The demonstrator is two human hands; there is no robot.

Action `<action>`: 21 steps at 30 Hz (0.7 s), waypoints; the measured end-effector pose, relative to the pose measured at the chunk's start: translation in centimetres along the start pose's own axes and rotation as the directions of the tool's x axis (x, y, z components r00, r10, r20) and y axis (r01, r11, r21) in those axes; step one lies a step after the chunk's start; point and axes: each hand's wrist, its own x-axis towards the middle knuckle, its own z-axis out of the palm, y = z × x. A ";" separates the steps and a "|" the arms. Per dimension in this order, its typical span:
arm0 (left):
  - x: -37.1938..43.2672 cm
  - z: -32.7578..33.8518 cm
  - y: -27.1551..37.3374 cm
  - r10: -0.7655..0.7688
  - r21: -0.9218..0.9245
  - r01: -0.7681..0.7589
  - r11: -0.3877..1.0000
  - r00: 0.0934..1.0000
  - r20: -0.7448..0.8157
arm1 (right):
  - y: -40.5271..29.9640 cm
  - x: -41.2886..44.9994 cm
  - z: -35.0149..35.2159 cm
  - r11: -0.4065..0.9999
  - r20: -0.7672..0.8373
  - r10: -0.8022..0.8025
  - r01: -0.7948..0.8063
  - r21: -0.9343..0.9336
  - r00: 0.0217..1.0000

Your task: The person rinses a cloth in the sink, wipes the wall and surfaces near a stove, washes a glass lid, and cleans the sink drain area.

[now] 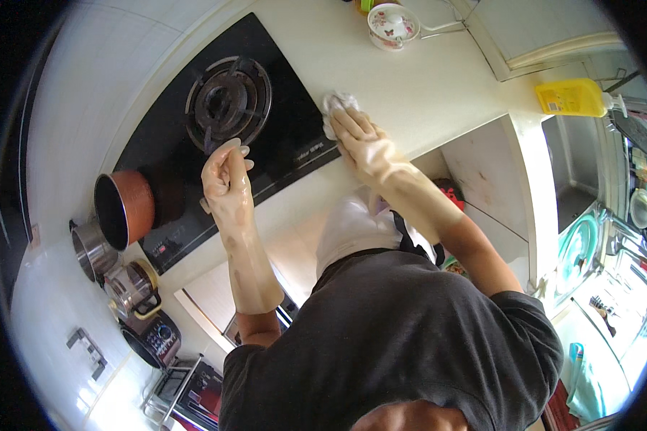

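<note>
Both my hands wear long, cream-coloured rubber gloves. My right hand (361, 137) presses a crumpled white cloth (337, 105) on the pale countertop (426, 81), at the right edge of the black glass gas hob (288, 102). Above the front part of the hob is my left hand (227, 172), its fingers loosely curled and apart, with nothing seen in it. Just beyond my left hand is the round burner with its pan support (228, 105). The glove on my left hand looks wet and has darker patches on its cuff.
A copper-coloured pot (135, 207) stands at the hob's left end, beside a steel pot (91, 250) and a glass jug (132, 288). A lidded floral bowl (392, 27) is at the counter's back. At right, a yellow pump bottle (571, 98) stands near the sink (571, 172).
</note>
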 end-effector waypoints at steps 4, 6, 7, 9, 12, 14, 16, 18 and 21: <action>-3.4 2.5 -1.2 0.036 -0.038 -0.036 0.999 0.999 0.014 | 2.8 -8.1 0.6 0.997 0.184 0.007 -0.021 0.073 0.983; -6.0 1.2 -2.5 0.008 0.001 -0.008 1.000 1.000 -0.014 | 3.7 -8.9 -1.7 0.984 0.185 -0.170 0.177 -0.024 0.968; -7.2 1.7 -2.1 0.001 -0.004 -0.001 1.000 0.999 -0.032 | 4.6 -8.0 -3.9 0.905 0.154 -0.366 0.390 -0.172 0.918; -9.1 1.6 -2.7 0.069 -0.080 -0.066 0.995 0.997 0.038 | 10.0 -6.9 -6.4 0.992 0.103 -0.072 0.082 -0.092 0.992; -12.7 -0.6 -5.6 0.105 -0.017 -0.105 0.994 0.994 -0.002 | 9.4 -4.3 -9.9 0.672 0.246 0.572 -0.619 0.406 0.782; -14.5 -1.0 -2.4 -0.132 -0.014 0.132 0.991 0.991 0.015 | 15.3 -7.9 -14.6 0.659 -0.004 0.709 -0.661 0.360 0.705; -17.2 -1.6 -3.8 -0.142 -0.054 0.141 0.989 0.990 -0.016 | 16.8 -7.9 -12.8 0.855 -0.201 0.518 -0.508 0.100 0.832; -18.2 -3.2 -4.7 -0.179 -0.054 0.175 0.983 0.979 -0.093 | 12.6 -5.1 -9.1 0.753 -0.218 0.466 -0.255 0.607 0.858; -21.3 -6.3 -6.5 -0.286 -0.068 0.279 0.958 0.945 -0.160 | 0.3 0.7 -4.5 0.167 0.042 0.438 -0.127 0.978 0.898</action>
